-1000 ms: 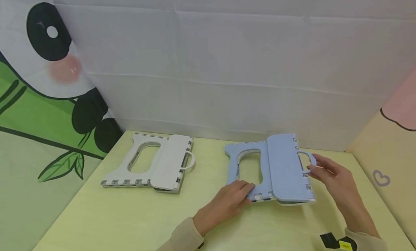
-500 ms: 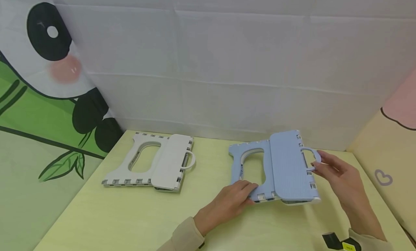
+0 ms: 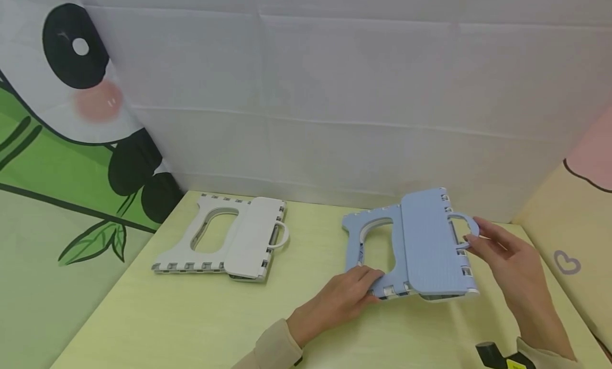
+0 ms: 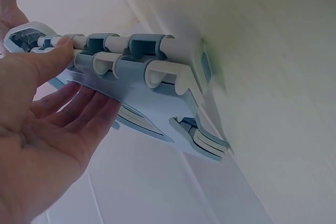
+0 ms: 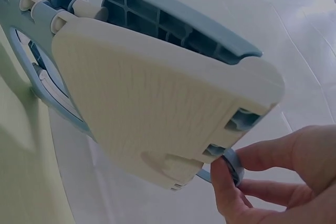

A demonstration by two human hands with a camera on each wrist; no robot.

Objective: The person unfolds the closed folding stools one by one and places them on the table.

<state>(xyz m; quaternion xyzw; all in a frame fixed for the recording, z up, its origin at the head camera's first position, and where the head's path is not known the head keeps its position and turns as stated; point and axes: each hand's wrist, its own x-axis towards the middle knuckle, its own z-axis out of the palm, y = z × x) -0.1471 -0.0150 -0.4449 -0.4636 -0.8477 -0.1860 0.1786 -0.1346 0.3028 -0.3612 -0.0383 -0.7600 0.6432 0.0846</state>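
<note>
Pale yellow covers the table [image 3: 205, 310], and beyond it we see a creased white backdrop [image 3: 334, 82]. On the right side of the scene, the right hand [image 3: 513, 268] pinches the ring handle [image 3: 462, 216] of a blue folding stool [image 3: 430, 241], fingers and thumb closing on the loop. We see the left hand [image 3: 337, 297] gripping the stool's near edge, left of its wide panel, between thumb and fingers. Folded flat, the stool tilts with its handle end raised above the table; we cannot tell whether its far left corner touches. Well apart to the left, we find a white folding stool [image 3: 253, 241] lying folded on the table, its own loop turned right. Farther left hangs a printed cloth with a large black eye [image 3: 75, 45] and green leaves [image 3: 95, 241].
</note>
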